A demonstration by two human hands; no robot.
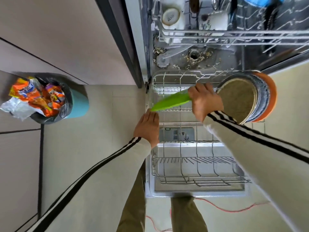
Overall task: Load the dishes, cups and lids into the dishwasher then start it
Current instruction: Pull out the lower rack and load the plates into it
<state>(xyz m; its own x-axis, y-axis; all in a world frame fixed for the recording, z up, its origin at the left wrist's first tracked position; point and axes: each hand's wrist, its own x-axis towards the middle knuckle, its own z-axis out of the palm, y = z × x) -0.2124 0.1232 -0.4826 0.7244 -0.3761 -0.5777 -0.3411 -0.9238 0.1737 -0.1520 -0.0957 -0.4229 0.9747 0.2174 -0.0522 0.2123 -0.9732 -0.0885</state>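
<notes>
The dishwasher stands open with its lower rack (197,166) pulled out over the door. My right hand (205,101) grips one end of a green plate (170,101) held edge-on over the rack's back left part. My left hand (148,126) touches the plate's lower left tip with its fingertips. A stack of plates (247,99), speckled grey in front with blue and orange ones behind, stands on edge at the rack's back right. In the upper rack (234,34) sit a white cup (170,16) and other dishes.
A teal bin (78,104) lined with a black bag and full of orange wrappers stands on the floor at left. Food scraps lie around the dishwasher's drain (194,56). A red cable (225,210) runs across the floor by my legs.
</notes>
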